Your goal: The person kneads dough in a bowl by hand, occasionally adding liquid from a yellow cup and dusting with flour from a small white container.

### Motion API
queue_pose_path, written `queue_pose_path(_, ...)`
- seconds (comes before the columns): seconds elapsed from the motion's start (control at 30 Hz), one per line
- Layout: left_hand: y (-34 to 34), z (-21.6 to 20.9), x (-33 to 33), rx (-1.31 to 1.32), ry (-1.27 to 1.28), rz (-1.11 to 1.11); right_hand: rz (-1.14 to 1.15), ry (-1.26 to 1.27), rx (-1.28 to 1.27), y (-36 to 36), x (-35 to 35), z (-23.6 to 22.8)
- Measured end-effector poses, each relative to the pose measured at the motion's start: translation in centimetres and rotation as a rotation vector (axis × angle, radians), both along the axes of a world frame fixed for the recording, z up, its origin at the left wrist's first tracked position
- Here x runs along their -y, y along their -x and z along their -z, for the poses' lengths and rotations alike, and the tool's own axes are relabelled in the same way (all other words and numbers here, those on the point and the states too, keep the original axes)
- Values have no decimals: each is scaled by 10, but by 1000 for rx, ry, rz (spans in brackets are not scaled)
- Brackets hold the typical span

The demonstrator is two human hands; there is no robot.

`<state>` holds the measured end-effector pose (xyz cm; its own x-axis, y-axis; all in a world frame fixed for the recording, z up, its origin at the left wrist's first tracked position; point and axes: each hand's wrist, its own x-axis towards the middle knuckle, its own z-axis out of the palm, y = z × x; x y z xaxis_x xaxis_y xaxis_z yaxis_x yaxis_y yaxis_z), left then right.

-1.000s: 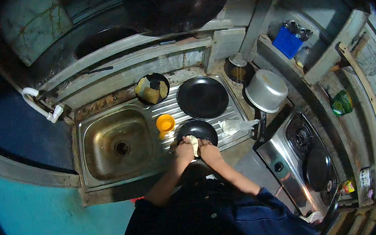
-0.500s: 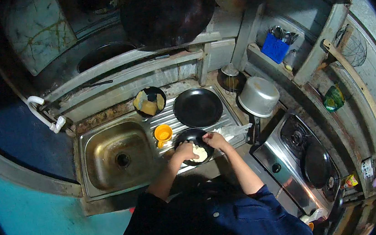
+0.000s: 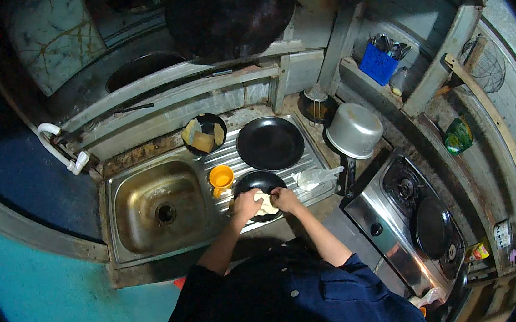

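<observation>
A lump of pale dough (image 3: pixel 266 205) lies in a round black pan (image 3: pixel 256 180) at the front of the ribbed steel drainboard. My left hand (image 3: pixel 247 205) grips the dough's left side, its fingers curled over the edge. From the other side my right hand (image 3: pixel 284 200) is closed on the dough's right edge, its fingertips partly hidden. An orange cup (image 3: pixel 221 176) stands just left of the pan. Behind it sits a wider flat black pan (image 3: pixel 270 143), and at the back left a small black dish (image 3: pixel 212 124) holds brownish, flat pieces.
The steel sink (image 3: pixel 126 206) is to the left, below a white pipe (image 3: pixel 58 144). A clear plastic bag (image 3: pixel 315 177) lies right of the dough. An upturned silver pot (image 3: pixel 355 129) stands farther right. Beyond it are a gas stove (image 3: pixel 385 235) and a blue cutlery basket (image 3: pixel 378 68).
My right hand has come from the pan's right rim down to the dough. Between both hands the dough looks more bunched up. My left hand has shifted slightly left.
</observation>
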<state>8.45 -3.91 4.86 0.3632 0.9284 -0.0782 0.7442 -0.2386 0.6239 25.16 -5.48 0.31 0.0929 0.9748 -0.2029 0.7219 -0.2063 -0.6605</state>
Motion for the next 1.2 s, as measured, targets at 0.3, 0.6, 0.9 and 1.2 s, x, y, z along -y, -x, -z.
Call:
queue_pose_path(0.3,4,18,-12,226,77,-11,-140,-186,107,7,5,-1)
queue_pose_path(0.6,3,14,-3,398,133,-153,-156,-114,105,5,3,-8)
queue_pose_path(0.9,-4,49,-5,760,393,-669,-155,-65,299,19,2,-21)
queue_pose_path(1.2,-24,7,24,422,-7,-431,-129,-98,208,20,1,-6)
